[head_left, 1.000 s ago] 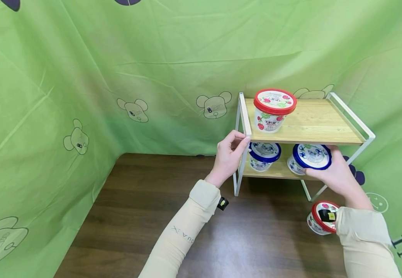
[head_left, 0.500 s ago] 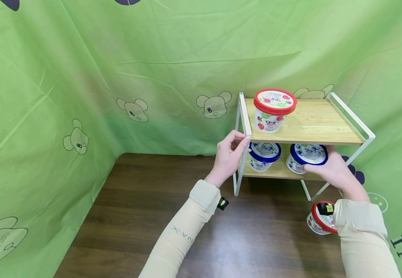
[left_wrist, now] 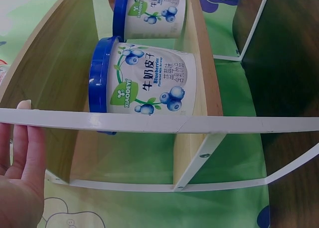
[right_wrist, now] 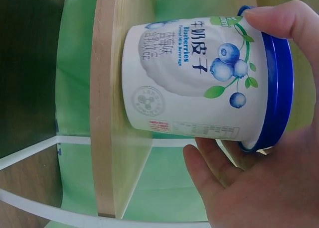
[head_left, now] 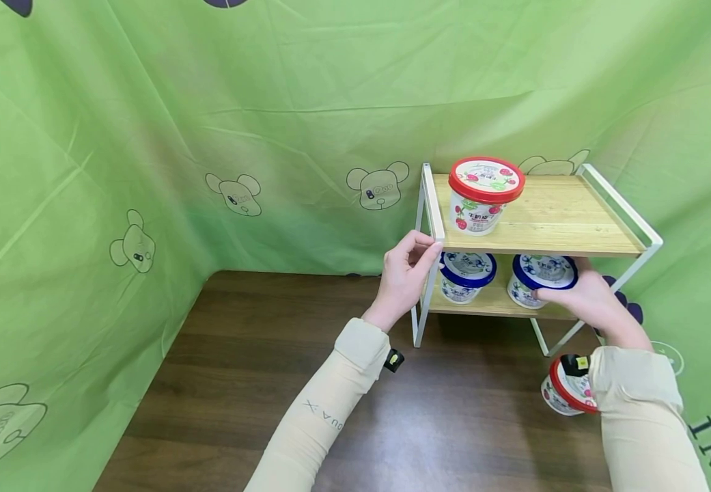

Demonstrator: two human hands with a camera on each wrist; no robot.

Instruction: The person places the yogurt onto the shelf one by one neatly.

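Note:
My right hand (head_left: pixel 591 301) holds a blue-lidded blueberry milk tub (head_left: pixel 546 272) at the right part of the lower shelf. In the right wrist view, the thumb lies at the rim of the lid and the other fingers reach round the opposite side; the tub's base (right_wrist: pixel 130 78) is right at the shelf board. My left hand (head_left: pixel 403 273) pinches the front left post of the two-tier rack (head_left: pixel 567 215), which has wooden boards and a white metal frame. Just inside that post stands a second blueberry tub (head_left: pixel 468 270), upright on the lower shelf.
A red-lidded strawberry tub (head_left: pixel 484 198) stands at the left of the upper shelf. Another red-lidded tub (head_left: pixel 559 396) is on the dark wooden table (head_left: pixel 257 383), partly behind my right wrist. Green cloth (head_left: pixel 306 137) with bear drawings hangs behind and beside the rack.
My right hand has moved a little left and back into the lower shelf with the blueberry tub, whose tilt has lessened. The left hand has stayed on the post.

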